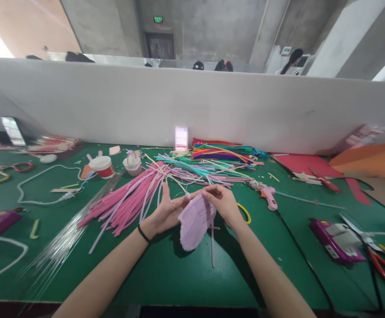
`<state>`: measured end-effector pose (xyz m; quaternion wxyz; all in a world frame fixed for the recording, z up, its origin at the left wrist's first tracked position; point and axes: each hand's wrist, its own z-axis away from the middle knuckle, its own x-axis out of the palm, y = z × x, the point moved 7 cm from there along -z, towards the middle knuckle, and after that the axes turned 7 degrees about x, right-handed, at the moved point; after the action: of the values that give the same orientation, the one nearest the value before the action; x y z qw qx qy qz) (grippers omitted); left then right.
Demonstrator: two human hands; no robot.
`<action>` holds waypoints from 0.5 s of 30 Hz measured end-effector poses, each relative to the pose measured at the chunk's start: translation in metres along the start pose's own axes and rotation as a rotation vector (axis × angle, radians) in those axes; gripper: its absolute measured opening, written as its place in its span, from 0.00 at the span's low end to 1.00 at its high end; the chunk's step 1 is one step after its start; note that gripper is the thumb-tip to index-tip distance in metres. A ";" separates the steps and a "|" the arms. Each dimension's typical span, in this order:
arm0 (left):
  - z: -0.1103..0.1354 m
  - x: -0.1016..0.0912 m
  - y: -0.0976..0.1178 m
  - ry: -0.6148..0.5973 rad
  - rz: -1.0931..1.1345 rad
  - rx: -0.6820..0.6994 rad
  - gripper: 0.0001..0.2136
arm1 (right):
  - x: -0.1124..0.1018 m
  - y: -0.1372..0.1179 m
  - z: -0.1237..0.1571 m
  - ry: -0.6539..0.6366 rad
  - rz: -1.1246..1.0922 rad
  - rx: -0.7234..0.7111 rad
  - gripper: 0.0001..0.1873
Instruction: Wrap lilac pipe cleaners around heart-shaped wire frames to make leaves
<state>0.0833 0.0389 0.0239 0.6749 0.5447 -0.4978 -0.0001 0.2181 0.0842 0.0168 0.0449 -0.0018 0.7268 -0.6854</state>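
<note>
A lilac fuzzy pipe-cleaner piece point(195, 223), flat and rounded at its lower end, hangs between my two hands above the green table. My right hand point(224, 204) pinches its upper right edge between thumb and fingers. From the left, my left hand point(166, 214) holds it with the fingers partly behind it, thumb raised and apart. Those fingertips are hidden by the piece. A loose lilac pipe cleaner point(213, 249) lies beneath my right hand. Close to my left hand is a bundle of pink pipe cleaners point(129, 201).
Multicoloured pipe cleaners point(222, 152) lie by the partition point(129, 106). At right are a pink glue gun point(269, 197) with a cord, a purple power strip point(336, 245) and red-handled scissors point(383, 265). A paper cup point(102, 166) and clear thin sticks point(69, 229) are at left.
</note>
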 end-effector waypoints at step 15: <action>0.000 -0.012 -0.004 0.095 -0.069 -0.023 0.43 | -0.006 -0.009 0.001 0.126 0.237 -0.081 0.13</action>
<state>0.0796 0.0438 0.0126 0.7037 0.5530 -0.4461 -0.0031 0.2237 0.0829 0.0257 0.0799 0.1252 0.7504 -0.6441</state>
